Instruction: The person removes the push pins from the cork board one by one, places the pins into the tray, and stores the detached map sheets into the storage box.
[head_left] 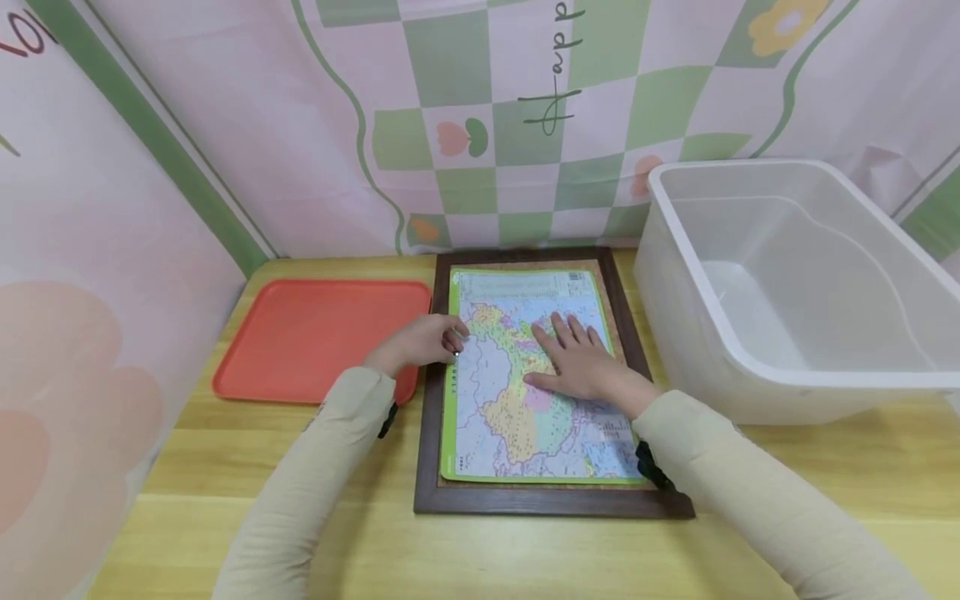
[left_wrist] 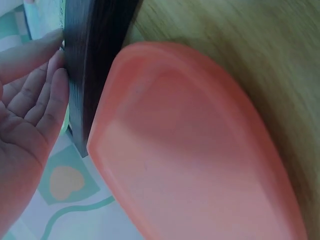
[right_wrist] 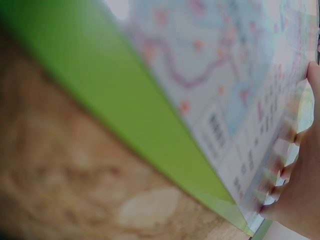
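A colourful map sheet (head_left: 495,425) with a green border lies on a cork board (head_left: 611,312) in a dark wooden frame (head_left: 480,500). The right hand (head_left: 581,367) rests on the map right of its middle, fingers spread. At the map's left edge is the left hand (head_left: 431,340), its thumb and fingertips bent together over the frame's side. A small shiny object (head_left: 456,353) shows at those fingertips, too small to tell its kind. In the left wrist view the frame's dark side (left_wrist: 82,65) partly hides what the left fingertips (left_wrist: 57,37) touch.
A red tray (head_left: 315,333) lies left of the frame, close against it. On the right stands a large white plastic bin (head_left: 697,333). Everything rests on a wooden table (head_left: 360,542), with a printed cloth (head_left: 450,75) hanging behind.
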